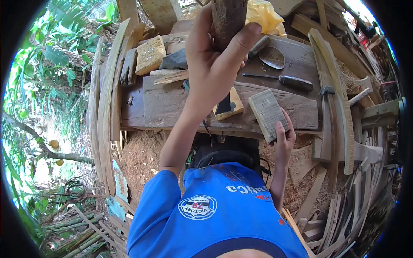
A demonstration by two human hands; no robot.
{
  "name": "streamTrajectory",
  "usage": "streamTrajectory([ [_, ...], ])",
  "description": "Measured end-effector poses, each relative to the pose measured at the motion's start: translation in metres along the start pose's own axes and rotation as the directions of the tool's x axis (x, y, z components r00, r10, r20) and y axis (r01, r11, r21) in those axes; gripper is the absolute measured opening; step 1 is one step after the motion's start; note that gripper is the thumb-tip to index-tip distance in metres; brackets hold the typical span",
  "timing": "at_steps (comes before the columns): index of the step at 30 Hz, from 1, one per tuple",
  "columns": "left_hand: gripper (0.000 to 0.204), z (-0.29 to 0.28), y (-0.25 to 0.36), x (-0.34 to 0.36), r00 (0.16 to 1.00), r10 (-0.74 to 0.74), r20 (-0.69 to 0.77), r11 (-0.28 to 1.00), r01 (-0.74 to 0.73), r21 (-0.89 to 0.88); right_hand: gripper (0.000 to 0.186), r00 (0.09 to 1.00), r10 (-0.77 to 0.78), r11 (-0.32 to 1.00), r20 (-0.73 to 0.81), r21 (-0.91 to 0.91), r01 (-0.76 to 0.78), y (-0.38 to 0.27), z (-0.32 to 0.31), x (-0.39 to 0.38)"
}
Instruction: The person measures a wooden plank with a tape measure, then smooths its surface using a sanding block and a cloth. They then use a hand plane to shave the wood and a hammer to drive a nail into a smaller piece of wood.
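My left hand (213, 60) is raised close to the camera, its fingers and thumb wrapped round a dark brown, rough wooden piece (230, 21). The top of that piece runs out of the picture. Lower and to the right, my right hand (285, 136) grips a greyish rectangular wooden block (266, 114) by its near right edge, over the front of the bench. Partly behind my left wrist lies a pale wooden block (232, 110) with a black patch. A long-handled tool with a thin metal shaft (297, 81) rests on the bench beyond my right hand.
A thick plank (167, 101) lies along the bench front. Farther back are a rounded metal piece (272, 57), a yellow plastic bag (264, 19) and a light wooden block (150, 55). Long boards (101, 116) stand at the left; a hammer (328, 91) and wood strips (361, 198) are at the right.
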State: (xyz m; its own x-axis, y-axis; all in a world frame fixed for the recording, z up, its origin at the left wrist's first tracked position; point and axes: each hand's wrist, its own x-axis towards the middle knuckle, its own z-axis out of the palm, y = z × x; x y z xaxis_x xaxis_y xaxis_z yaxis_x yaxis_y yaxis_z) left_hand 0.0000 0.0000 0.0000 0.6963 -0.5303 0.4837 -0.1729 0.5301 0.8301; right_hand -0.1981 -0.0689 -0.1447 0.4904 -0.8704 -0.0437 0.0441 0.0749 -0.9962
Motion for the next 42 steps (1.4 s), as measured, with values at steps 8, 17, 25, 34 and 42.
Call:
streamTrajectory([
  [8, 0.015, 0.003, -0.001, -0.012, 0.896, 0.411, -0.170, 0.889, -0.353, 0.291, 0.039, 1.000, 0.008, 1.000, -0.020, 0.007, -0.008, -0.003, 0.001, -0.001],
  [17, 0.019, 0.003, -0.001, -0.015, 0.838, 0.439, -0.323, 0.878, -0.325, 0.352, 0.039, 0.999, -0.044, 0.999, -0.007, -0.001, 0.044, -0.006, 0.003, -0.001],
  [25, 0.032, 0.010, -0.016, 0.000, 0.975, 0.215, -0.060, 0.977, -0.214, 0.010, 0.039, 1.000, -0.013, 1.000, 0.005, 0.022, 0.013, -0.007, 0.003, -0.003],
  [34, 0.025, 0.002, -0.005, 0.001, 0.993, 0.112, 0.047, 0.993, -0.110, -0.049, 0.039, 1.000, -0.020, 0.998, 0.024, 0.052, 0.019, -0.004, -0.001, -0.002],
  [42, 0.034, -0.010, -0.006, -0.004, 0.997, 0.072, -0.022, 0.990, -0.074, -0.119, 0.041, 0.999, -0.044, 0.999, 0.022, 0.023, 0.044, -0.006, 0.001, 0.000],
])
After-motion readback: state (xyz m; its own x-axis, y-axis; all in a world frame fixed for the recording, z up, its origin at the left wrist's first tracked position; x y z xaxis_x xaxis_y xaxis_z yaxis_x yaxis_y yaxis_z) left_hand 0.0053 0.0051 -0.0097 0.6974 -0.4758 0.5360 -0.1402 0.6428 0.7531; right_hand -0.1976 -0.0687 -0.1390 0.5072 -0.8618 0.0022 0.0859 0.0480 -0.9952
